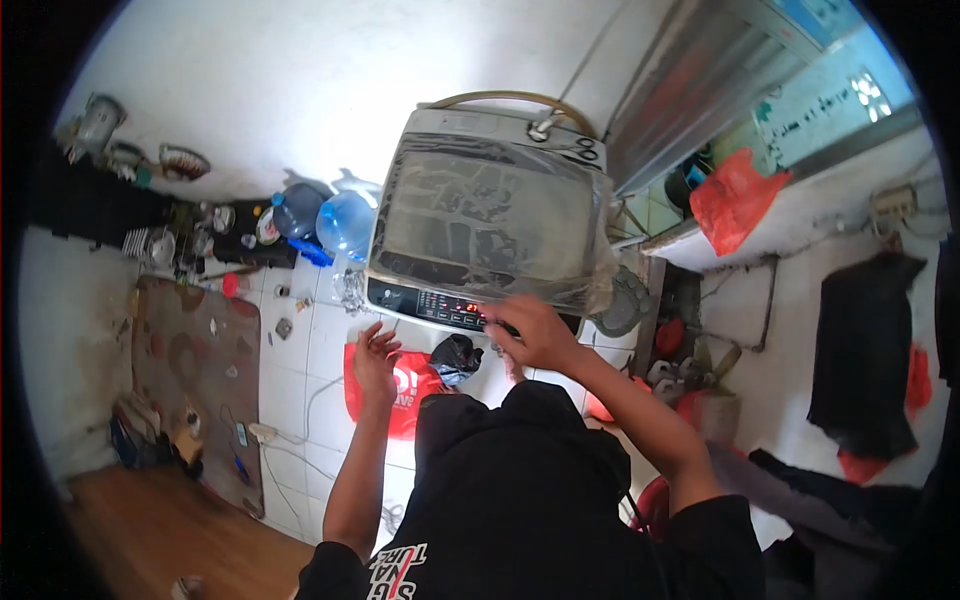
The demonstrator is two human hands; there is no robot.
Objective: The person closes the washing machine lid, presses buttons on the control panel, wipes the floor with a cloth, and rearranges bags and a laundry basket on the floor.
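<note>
A top-loading washing machine (490,205) stands in front of me, its lid down under a wrinkled clear plastic cover. Red digits glow on its control panel (440,307) along the near edge. My right hand (535,332) is over the right part of that panel, fingers bent and thumb apart, nothing seen in it. A fingertip is at or just above the buttons; whether it touches is unclear. My left hand (375,355) hangs empty with fingers apart, just short of the machine's front left corner. Below it lies a red bag (400,405) beside a black plastic bag (456,358).
Blue water jugs (345,226) stand left of the machine. Scissors (585,149) and a tap (541,128) are at its back right. A red plastic bag (735,200) hangs on the right ledge. A patterned mat (195,360) and cables cover floor at left.
</note>
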